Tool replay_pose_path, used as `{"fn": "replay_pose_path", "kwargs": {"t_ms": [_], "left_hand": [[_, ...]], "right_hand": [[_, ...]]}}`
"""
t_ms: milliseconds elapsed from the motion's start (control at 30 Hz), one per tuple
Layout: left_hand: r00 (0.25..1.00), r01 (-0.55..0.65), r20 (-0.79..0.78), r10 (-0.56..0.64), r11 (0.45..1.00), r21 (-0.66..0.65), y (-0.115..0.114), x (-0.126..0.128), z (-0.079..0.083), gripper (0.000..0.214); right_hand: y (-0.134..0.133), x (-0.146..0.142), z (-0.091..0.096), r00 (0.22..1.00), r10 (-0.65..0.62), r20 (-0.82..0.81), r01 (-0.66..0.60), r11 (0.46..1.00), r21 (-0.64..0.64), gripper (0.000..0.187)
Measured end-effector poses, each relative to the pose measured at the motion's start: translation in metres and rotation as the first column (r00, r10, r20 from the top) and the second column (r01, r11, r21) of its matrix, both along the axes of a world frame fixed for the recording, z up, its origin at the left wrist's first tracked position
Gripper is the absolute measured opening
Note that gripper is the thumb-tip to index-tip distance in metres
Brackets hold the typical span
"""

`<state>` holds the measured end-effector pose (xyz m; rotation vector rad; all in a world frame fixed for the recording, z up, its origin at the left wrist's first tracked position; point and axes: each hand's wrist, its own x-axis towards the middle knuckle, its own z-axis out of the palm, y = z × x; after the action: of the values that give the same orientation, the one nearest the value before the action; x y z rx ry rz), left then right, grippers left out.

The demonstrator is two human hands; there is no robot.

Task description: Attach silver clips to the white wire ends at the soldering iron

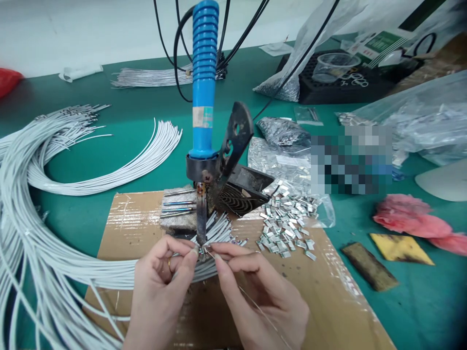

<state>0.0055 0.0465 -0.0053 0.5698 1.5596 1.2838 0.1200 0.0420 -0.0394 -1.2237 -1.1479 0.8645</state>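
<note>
A blue-handled soldering iron (205,73) stands upright in a black clamp, its tip pointing down between my hands. My left hand (162,279) is closed in a pinch at a small shiny metal piece (203,251) right beneath the tip. Thin solder wire (260,311) is pinched in my right hand (260,287); its end reaches the metal piece and the rest trails toward the bottom edge. Just behind my fingertips lie the ends of a bundle of white cables (219,228). Whether the tip touches the piece is too small to tell.
Loose metal clips (286,223) are heaped on the cardboard sheet (127,214), right of the iron. Coiled white cables (22,184) cover the left side. A dirty yellow sponge (401,248), a brown pad (370,266) and pink cloth (404,216) lie at the right.
</note>
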Motion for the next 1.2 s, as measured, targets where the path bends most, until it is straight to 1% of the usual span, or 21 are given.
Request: {"fn": "replay_pose_path", "kwargs": {"t_ms": [167, 300, 433, 500, 600, 633, 733, 900, 1200], "left_hand": [[1.0, -0.015, 0.003, 0.015, 1.0, -0.006, 0.0, -0.001, -0.001, 0.023], [1.0, 0.021, -0.019, -0.021, 1.0, -0.006, 0.001, -0.001, -0.002, 0.022], [0.999, -0.036, -0.01, 0.036, 0.999, 0.002, 0.0, 0.0, -0.001, 0.024], [1.0, -0.01, -0.001, 0.01, 1.0, 0.002, 0.0, -0.002, -0.003, 0.025], [0.998, 0.059, 0.008, -0.059, 0.998, -0.009, 0.0, -0.005, -0.005, 0.024], [0.998, 0.059, 0.01, -0.059, 0.998, -0.01, 0.0, -0.006, -0.005, 0.023], [1.0, 0.005, 0.01, -0.005, 1.0, -0.005, 0.002, -0.004, -0.003, 0.022], [1.0, 0.003, 0.019, -0.003, 1.0, 0.006, 0.004, -0.002, -0.002, 0.02], [0.997, 0.083, 0.002, -0.083, 0.996, 0.009, 0.001, -0.01, -0.009, 0.021]], "right_hand": [[0.0, 0.0, 0.0, 1.0, -0.002, 0.025, 0.002, 1.0, -0.003, 0.019], [0.0, 0.001, 0.002, 0.999, 0.021, 0.032, -0.021, 0.999, -0.027, 0.019], [0.0, 0.002, 0.002, 0.997, 0.033, 0.064, -0.032, 0.999, -0.011, 0.019], [0.0, 0.001, 0.002, 0.998, 0.021, 0.055, -0.021, 1.0, -0.009, 0.02], [0.0, 0.001, 0.001, 0.999, 0.019, 0.036, -0.019, 1.0, -0.011, 0.019], [0.0, 0.001, 0.001, 0.999, 0.027, 0.038, -0.027, 1.0, -0.009, 0.019], [0.0, 0.001, 0.001, 0.999, 0.032, 0.044, -0.032, 0.999, -0.008, 0.019], [0.0, 0.0, 0.003, 1.0, 0.016, 0.021, -0.015, 1.0, -0.026, 0.019], [0.0, 0.0, 0.006, 0.999, 0.027, 0.029, -0.027, 1.0, -0.007, 0.019]]}}
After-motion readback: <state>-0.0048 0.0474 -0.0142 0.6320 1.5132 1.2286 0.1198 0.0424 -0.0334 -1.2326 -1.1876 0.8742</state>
